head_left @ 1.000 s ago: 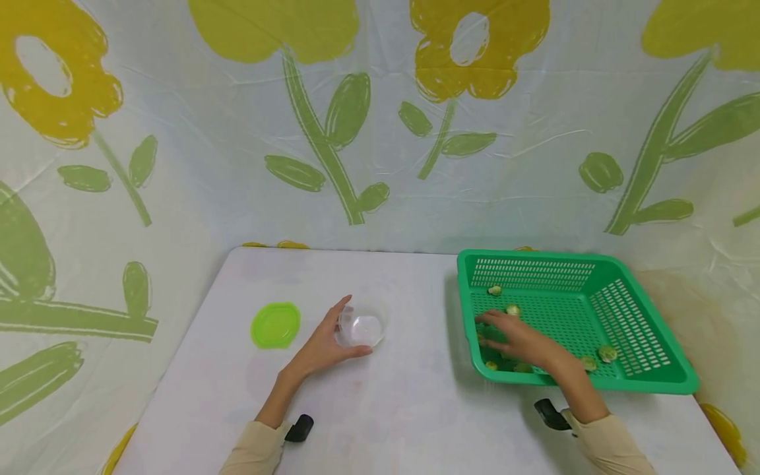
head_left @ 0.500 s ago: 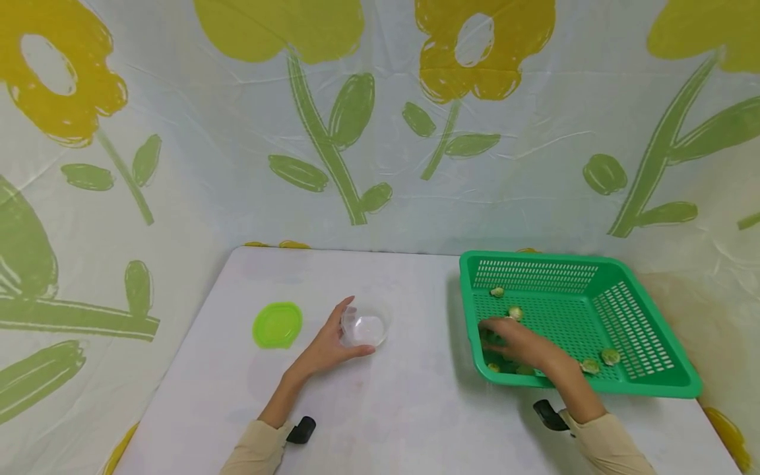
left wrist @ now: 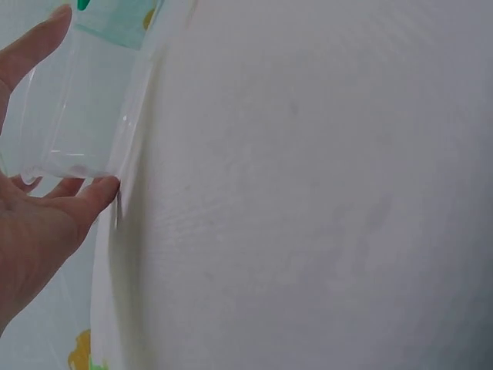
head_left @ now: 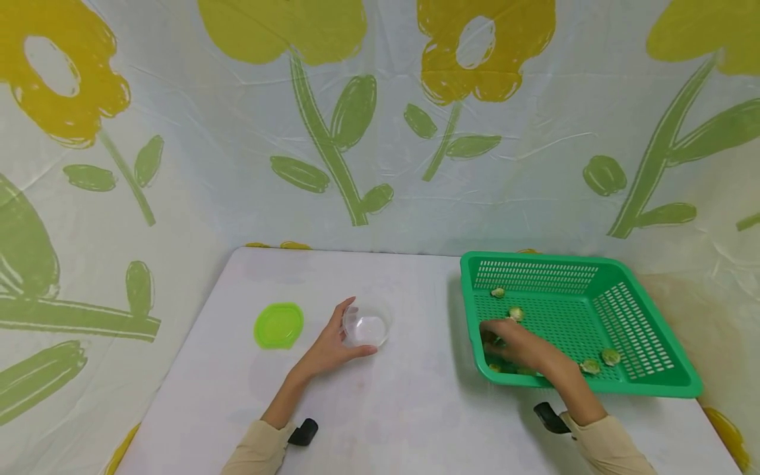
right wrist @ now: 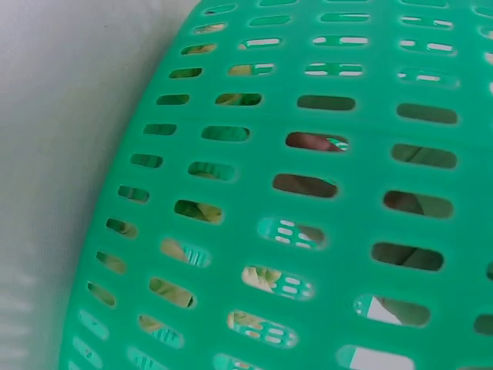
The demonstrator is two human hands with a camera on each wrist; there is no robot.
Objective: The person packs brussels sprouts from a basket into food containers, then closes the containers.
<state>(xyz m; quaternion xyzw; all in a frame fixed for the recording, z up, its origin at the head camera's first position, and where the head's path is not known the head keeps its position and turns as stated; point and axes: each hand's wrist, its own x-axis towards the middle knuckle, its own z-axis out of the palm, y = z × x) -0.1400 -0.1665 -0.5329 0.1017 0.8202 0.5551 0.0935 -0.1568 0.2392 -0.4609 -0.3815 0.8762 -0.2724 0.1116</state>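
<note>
My left hand (head_left: pixel 332 346) holds a clear plastic tub (head_left: pixel 367 326), which stands upright on the white table. Thumb and fingers reach around opposite sides of it, with fingertips low near its base in the left wrist view. Inside the left end of the green basket (head_left: pixel 629 388), my right hand (head_left: pixel 519 343) reaches down with fingers bent among small Brussels sprouts. Its fingertips are hidden, and I cannot tell whether they hold a sprout. In the right wrist view the slotted basket wall (right wrist: pixel 366 166) covers most of that hand; bits of sprout and finger show through.
A bright green lid (head_left: pixel 279 325) lies flat left of the tub. Loose sprouts sit elsewhere in the basket, one sprout (head_left: pixel 610 357) near its right front and another sprout (head_left: pixel 497 292) at the back left. A flower-print cloth (head_left: pixel 237 165) hangs behind the table.
My right hand has lowered into the basket, its fingers going from spread to bent downward. The left hand still holds the tub in the same place.
</note>
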